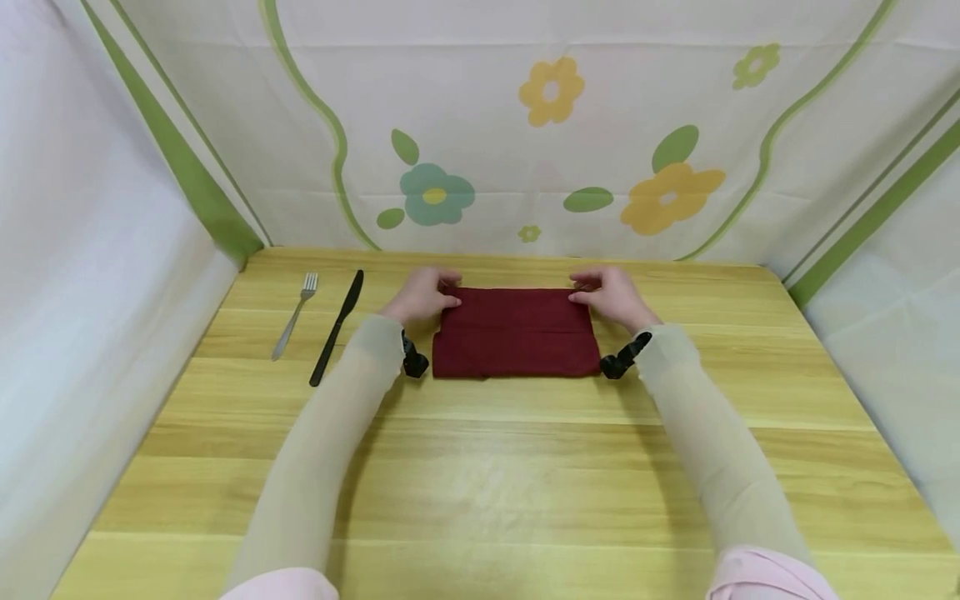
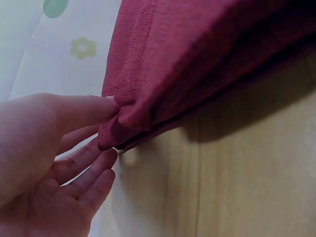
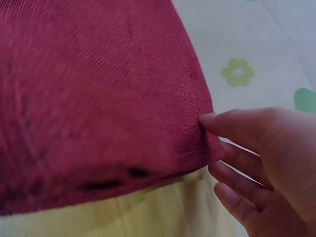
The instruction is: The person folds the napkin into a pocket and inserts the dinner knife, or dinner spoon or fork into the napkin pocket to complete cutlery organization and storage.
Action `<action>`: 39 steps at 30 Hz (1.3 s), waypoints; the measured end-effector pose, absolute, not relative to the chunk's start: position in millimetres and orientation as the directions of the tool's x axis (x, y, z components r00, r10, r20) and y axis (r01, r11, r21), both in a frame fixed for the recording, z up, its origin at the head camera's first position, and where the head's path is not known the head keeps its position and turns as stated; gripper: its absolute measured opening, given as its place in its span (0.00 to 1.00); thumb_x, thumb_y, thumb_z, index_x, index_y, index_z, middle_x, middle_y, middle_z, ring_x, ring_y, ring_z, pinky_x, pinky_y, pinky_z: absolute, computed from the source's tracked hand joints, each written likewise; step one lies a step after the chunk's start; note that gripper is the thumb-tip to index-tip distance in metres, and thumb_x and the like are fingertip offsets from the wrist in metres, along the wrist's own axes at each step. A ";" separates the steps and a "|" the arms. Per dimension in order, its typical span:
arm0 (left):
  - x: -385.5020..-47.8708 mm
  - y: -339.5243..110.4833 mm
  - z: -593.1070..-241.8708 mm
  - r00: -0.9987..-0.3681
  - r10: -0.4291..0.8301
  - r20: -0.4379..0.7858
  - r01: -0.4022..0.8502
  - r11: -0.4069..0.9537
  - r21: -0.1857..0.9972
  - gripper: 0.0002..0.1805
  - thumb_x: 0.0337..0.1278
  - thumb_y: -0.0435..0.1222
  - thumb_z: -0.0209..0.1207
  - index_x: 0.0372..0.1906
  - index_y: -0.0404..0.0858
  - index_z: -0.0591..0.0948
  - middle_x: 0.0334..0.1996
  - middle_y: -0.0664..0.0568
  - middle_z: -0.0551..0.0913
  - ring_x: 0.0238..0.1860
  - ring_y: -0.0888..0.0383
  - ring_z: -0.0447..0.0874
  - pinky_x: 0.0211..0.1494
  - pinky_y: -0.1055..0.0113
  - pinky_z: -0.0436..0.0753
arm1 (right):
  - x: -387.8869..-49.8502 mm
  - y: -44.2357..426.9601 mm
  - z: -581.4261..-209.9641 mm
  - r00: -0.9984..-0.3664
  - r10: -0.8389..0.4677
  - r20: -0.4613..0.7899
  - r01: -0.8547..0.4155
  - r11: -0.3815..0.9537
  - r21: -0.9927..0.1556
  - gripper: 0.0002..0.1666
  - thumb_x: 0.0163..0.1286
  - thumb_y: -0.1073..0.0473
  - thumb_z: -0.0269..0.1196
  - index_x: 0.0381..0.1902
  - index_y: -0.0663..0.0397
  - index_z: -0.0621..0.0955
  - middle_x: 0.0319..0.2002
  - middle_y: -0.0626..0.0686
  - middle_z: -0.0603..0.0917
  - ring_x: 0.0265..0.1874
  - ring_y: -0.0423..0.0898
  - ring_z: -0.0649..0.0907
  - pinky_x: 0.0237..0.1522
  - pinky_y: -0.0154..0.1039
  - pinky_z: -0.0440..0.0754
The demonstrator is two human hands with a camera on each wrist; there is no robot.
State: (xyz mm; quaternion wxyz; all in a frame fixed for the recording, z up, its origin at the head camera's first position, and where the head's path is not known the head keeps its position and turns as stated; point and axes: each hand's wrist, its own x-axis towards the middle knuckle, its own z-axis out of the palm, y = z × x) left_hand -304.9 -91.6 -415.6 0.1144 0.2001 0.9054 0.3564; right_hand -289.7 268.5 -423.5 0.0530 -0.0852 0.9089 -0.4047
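Left grip (image 1: pixel 420 295) and right grip (image 1: pixel 617 297) pinch far corners of plain, folded dark-red cloth (image 1: pixel 516 333).

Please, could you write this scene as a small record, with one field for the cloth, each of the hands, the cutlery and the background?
cloth: dark red, folded; whether its whole underside touches the wooden table is unclear
left hand: pinches the cloth's far left corner
right hand: pinches the far right corner
fork: metal, left of the cloth, tines away from the person
knife: black, between fork and cloth
background: white backdrop with printed flowers
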 end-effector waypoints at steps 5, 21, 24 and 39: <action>-306.6 -89.3 -416.5 -0.899 0.429 -0.090 0.259 0.684 0.682 0.25 0.67 0.31 0.65 0.67 0.31 0.77 0.63 0.41 0.79 0.65 0.46 0.74 0.67 0.56 0.72 | -289.7 270.4 -428.3 -0.981 -0.192 -0.029 -0.110 0.675 -0.730 0.23 0.71 0.64 0.68 0.62 0.64 0.81 0.55 0.61 0.85 0.51 0.55 0.83 0.52 0.48 0.79; -304.3 -83.8 -408.1 -0.891 0.432 -0.138 0.265 0.742 0.615 0.16 0.68 0.31 0.63 0.58 0.33 0.83 0.56 0.41 0.82 0.58 0.45 0.77 0.62 0.54 0.75 | -290.1 261.8 -419.1 -0.969 -0.236 -0.067 -0.147 0.778 -0.610 0.14 0.73 0.64 0.65 0.54 0.62 0.87 0.52 0.62 0.85 0.53 0.57 0.81 0.56 0.54 0.76; -302.5 -82.1 -408.7 -0.893 0.428 -0.138 0.255 0.736 0.628 0.15 0.68 0.30 0.62 0.57 0.32 0.82 0.55 0.40 0.81 0.58 0.44 0.76 0.62 0.53 0.75 | -290.2 262.3 -420.8 -0.971 -0.234 -0.048 -0.157 0.778 -0.609 0.12 0.71 0.65 0.66 0.50 0.63 0.88 0.47 0.61 0.86 0.47 0.56 0.82 0.51 0.52 0.78; -302.0 -92.3 -419.5 -0.923 0.384 0.031 0.300 0.665 0.684 0.08 0.66 0.33 0.66 0.46 0.36 0.88 0.43 0.47 0.86 0.42 0.52 0.82 0.47 0.58 0.80 | -283.2 266.5 -420.4 -0.984 -0.173 0.033 -0.148 0.712 -0.687 0.08 0.71 0.66 0.65 0.47 0.61 0.87 0.46 0.60 0.85 0.43 0.56 0.83 0.46 0.49 0.79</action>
